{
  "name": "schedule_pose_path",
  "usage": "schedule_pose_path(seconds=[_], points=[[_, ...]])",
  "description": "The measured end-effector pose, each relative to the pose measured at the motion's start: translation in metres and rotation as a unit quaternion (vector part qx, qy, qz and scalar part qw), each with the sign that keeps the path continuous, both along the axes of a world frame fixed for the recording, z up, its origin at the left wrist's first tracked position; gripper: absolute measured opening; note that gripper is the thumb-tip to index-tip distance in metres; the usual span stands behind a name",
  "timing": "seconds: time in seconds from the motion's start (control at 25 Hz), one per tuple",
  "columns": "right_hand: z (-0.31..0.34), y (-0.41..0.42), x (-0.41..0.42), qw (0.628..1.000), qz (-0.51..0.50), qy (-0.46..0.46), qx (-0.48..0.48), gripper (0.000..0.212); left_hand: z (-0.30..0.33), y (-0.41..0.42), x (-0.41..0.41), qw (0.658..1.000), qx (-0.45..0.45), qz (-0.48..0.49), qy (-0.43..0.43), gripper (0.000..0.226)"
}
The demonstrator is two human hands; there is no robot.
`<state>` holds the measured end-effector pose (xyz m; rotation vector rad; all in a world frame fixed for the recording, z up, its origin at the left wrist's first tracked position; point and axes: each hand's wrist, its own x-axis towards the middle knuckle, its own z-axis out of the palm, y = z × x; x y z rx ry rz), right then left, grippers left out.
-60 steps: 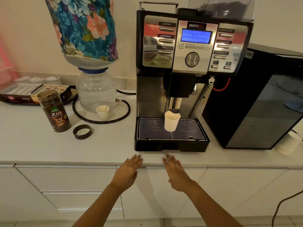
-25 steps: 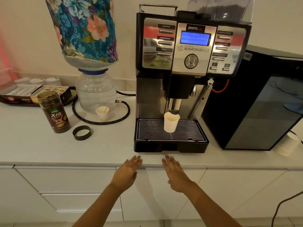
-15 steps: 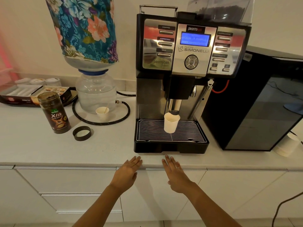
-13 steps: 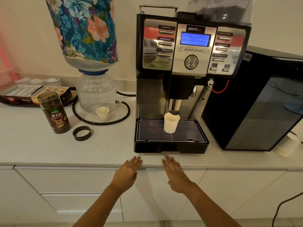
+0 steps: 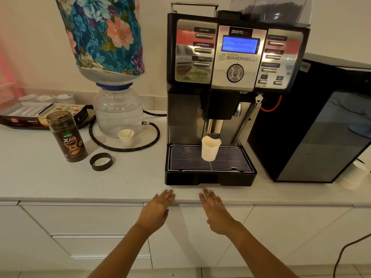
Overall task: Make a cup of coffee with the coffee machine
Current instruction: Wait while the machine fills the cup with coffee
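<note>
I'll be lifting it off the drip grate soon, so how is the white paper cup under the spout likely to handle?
The paper cup looks thin-walled, so it would probably flex if squeezed. It narrows toward its base on the wire grate, so a sideways nudge might tip it. Its fill level cannot be seen; with the spout directly above, expect it to be light but possibly hot.

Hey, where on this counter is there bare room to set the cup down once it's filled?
Bare counter runs along the front edge, left of the coffee machine and in front of the jar and lid ring. A narrower strip lies between the drip tray and both hands. Crowded: around the water bottle, hose and small cup.
</note>
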<state>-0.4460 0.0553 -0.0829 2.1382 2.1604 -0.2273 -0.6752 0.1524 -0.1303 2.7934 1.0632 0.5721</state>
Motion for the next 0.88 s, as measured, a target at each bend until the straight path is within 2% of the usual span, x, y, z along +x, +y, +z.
schedule_pose_path(seconds=[0.88], points=[[0.0008, -0.0009, -0.0005, 1.0, -0.005, 0.015, -0.008, 0.087, 0.0011, -0.003, 0.0004, 1.0, -0.005, 0.008, -0.002, 0.068]])
